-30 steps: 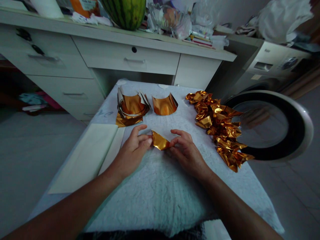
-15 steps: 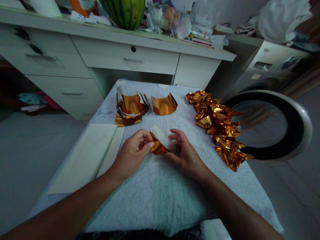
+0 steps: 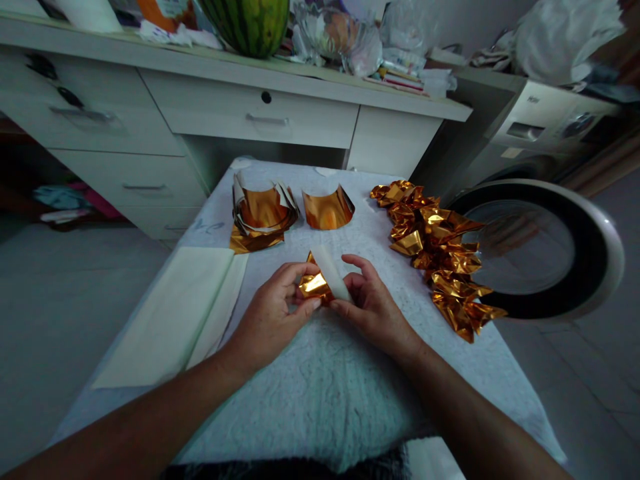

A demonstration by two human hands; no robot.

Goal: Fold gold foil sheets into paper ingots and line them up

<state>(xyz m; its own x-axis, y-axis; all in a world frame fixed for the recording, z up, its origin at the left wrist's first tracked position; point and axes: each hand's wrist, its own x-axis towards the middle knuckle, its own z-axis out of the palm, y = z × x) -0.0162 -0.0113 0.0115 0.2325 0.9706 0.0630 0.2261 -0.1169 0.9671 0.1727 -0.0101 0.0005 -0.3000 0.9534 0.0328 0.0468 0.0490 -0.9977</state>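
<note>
My left hand (image 3: 280, 303) pinches a small piece of shiny gold foil (image 3: 315, 285) between thumb and fingers. Against the foil's right side leans a white paper piece (image 3: 333, 272), held by my right hand (image 3: 373, 303) with its thumb at the lower end and the index finger raised. Beyond my hands, curled gold foil sheets (image 3: 263, 210) lie stacked at the left, with a single curled foil sheet (image 3: 327, 210) beside them. Crumpled gold foil pieces (image 3: 435, 247) form a long row at the right.
White paper sheets (image 3: 170, 313) lie on the cloth-covered table (image 3: 320, 400) at the left. Behind stands a white counter (image 3: 300, 80) with a watermelon (image 3: 250, 23) and plastic bags. A washing machine's open round door (image 3: 540, 250) is beside the table's right edge.
My left hand has moved slightly right, closer to my right hand. The gold foil has turned and wraps closer to the white paper, which now stands steeper.
</note>
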